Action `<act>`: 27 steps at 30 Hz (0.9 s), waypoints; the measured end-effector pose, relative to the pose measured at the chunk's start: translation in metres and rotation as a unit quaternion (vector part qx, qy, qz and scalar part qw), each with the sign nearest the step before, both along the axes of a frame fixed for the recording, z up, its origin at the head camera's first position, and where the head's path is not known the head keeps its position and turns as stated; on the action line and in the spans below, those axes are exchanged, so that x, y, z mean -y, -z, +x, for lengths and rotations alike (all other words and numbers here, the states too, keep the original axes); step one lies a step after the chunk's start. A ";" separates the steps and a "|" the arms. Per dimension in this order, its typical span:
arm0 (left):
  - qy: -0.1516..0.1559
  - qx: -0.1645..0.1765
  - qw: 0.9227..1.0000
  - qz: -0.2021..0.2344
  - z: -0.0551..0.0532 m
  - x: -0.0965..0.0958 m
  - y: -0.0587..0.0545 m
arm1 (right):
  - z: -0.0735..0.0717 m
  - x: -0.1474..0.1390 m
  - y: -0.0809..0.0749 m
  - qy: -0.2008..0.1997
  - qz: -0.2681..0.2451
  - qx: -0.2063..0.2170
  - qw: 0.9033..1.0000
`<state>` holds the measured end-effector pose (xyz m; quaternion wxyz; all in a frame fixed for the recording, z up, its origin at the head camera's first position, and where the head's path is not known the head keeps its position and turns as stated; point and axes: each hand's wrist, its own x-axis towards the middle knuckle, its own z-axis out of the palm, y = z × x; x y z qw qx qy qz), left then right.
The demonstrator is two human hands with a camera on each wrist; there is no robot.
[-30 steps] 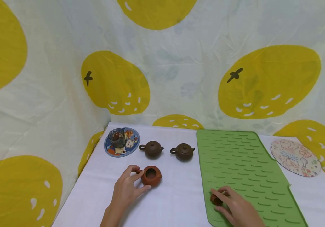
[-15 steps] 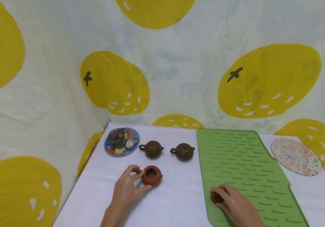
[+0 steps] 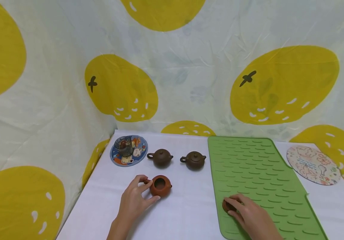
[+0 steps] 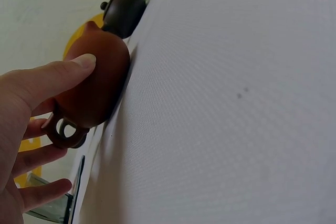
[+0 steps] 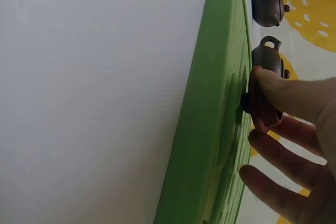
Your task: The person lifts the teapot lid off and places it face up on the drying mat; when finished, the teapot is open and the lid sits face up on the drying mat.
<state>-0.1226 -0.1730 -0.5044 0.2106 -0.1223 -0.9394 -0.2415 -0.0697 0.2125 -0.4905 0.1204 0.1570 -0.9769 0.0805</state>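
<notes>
A reddish-brown clay teapot (image 3: 160, 193) without its lid stands on the white tablecloth, its round opening facing up. My left hand (image 3: 131, 199) holds it, with the thumb against the body and fingers by the handle. Near the left front of the green mat (image 3: 250, 166), my right hand (image 3: 252, 213) pinches the matching teapot lid (image 3: 227, 205) between thumb and fingers. In the right wrist view the lid (image 5: 264, 109) is upside down, its dark knob right at the mat. Part of the lid is hidden behind my fingers.
Two dark brown lidded teapots, one on the left (image 3: 161, 159) and one on the right (image 3: 194, 162), stand behind the red one. A glass cup (image 3: 123, 146) sits on a blue patterned coaster (image 3: 121, 162) at the back left. A pale floral round mat (image 3: 313, 166) lies far right.
The lid in my right hand has tipped slightly and shifted a little on the mat, with the fingers moving along. My left hand and the red teapot have stayed still.
</notes>
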 end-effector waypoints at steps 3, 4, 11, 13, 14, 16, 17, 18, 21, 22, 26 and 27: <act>0.002 -0.009 1.000 -0.001 0.000 0.000 0.001 | -0.001 0.000 -0.001 0.004 0.000 0.008 1.000; 0.003 -0.011 1.000 -0.002 0.000 0.000 0.002 | -0.001 0.001 -0.001 0.007 0.001 0.014 1.000; -0.001 -0.006 1.000 -0.007 0.001 -0.001 0.001 | -0.003 0.002 0.004 -0.006 -0.008 -0.014 1.000; -0.001 -0.007 1.000 -0.009 0.001 -0.001 0.000 | -0.003 0.002 0.004 -0.011 -0.012 -0.023 1.000; -0.001 -0.009 1.000 -0.009 0.001 -0.002 0.000 | -0.003 0.002 0.004 -0.014 -0.014 -0.026 0.999; -0.001 -0.013 1.000 -0.012 0.000 -0.002 0.000 | -0.003 0.002 0.004 -0.017 -0.019 -0.029 0.999; -0.001 -0.015 1.000 -0.013 0.000 -0.002 0.000 | -0.003 0.002 0.004 -0.018 -0.021 -0.031 0.999; -0.001 -0.017 1.000 -0.015 0.000 -0.002 0.000 | -0.003 0.002 0.004 -0.018 -0.021 -0.035 0.999; -0.003 -0.018 1.000 -0.018 0.000 -0.002 0.001 | -0.003 0.002 0.003 -0.019 -0.023 -0.038 0.999; -0.004 -0.015 1.000 -0.019 0.000 -0.002 0.001 | -0.003 0.002 0.003 -0.017 -0.023 -0.036 0.999; -0.013 0.002 1.000 -0.018 0.001 -0.003 0.001 | -0.003 0.003 0.000 0.002 -0.029 0.004 1.000; -0.015 0.004 1.000 -0.018 0.002 -0.003 0.002 | -0.004 0.003 -0.001 0.009 -0.029 0.019 0.999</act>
